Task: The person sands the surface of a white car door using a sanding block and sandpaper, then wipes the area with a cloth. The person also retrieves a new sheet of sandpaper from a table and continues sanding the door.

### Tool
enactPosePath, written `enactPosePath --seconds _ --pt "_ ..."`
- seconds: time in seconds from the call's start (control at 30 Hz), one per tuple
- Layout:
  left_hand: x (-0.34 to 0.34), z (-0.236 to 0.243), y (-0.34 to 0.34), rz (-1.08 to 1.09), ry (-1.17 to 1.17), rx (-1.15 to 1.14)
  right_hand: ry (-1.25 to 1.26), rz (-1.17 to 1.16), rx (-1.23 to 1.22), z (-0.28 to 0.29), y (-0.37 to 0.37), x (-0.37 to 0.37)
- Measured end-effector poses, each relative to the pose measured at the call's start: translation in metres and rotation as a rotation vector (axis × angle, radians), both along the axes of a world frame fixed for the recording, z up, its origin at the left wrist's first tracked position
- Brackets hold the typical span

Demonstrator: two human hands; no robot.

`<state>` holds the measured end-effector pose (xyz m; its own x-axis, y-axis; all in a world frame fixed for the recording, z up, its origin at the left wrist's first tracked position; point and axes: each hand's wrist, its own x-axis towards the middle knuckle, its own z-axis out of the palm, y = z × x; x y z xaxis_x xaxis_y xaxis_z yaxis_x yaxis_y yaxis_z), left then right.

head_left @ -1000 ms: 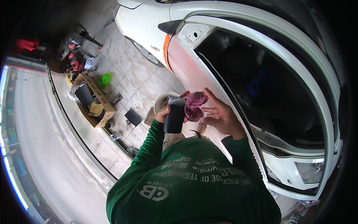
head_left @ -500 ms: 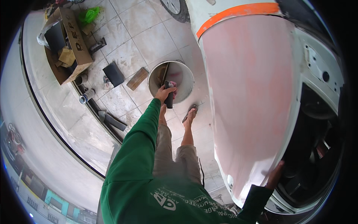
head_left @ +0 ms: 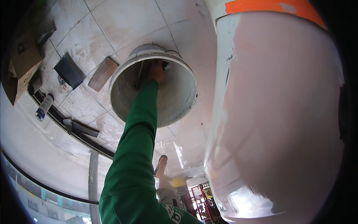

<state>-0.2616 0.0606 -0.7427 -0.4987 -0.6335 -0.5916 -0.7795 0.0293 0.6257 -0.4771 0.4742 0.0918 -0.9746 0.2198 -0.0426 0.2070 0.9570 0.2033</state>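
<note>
My left hand (head_left: 156, 74) reaches down inside a round plastic bucket (head_left: 179, 98), its green-sleeved arm crossing the near rim. The fingers are closed around something dark at their tips, too shadowed to make out. A thin stick (head_left: 140, 74) leans inside the bucket beside the hand. Just right of the bucket stands a car door panel (head_left: 272, 112) coated in pale pink filler or primer, with orange tape (head_left: 253, 6) along its top. My right hand is out of the picture.
Left of the bucket on the tiled floor lie a wooden block (head_left: 100, 74), a dark flat pad (head_left: 69, 71), a cylindrical can (head_left: 44, 107), bent strips (head_left: 84, 128) and a cardboard box (head_left: 24, 52). My foot (head_left: 162, 163) is below the bucket.
My left hand, earlier holding a black block and pink cloth, has descended deep into the bucket. My view has tilted down and closer. My right hand has left the picture.
</note>
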Motion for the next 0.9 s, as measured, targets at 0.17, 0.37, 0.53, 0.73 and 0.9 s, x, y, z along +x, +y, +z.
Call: enactPosePath --seconds 0.17,0.37,0.53,0.73,0.9 --pt "-0.003 -0.001 -0.002 -0.008 -0.003 0.040 -0.017 -0.006 -0.010 0.011 0.015 0.011" --pt "0.048 0.139 -0.002 0.038 0.121 0.144 -0.013 0.101 -0.123 0.026 0.043 0.029" --pt "0.086 0.326 -0.005 0.119 0.137 0.565 -0.061 0.346 -0.426 0.001 0.009 0.047" --pt "0.112 0.560 -0.031 0.208 0.385 1.029 -0.008 0.715 -0.683 0.014 -0.117 0.052" --pt "0.115 0.731 -0.068 -0.125 0.492 0.963 -0.054 1.026 -1.094 -0.018 -0.205 0.106"
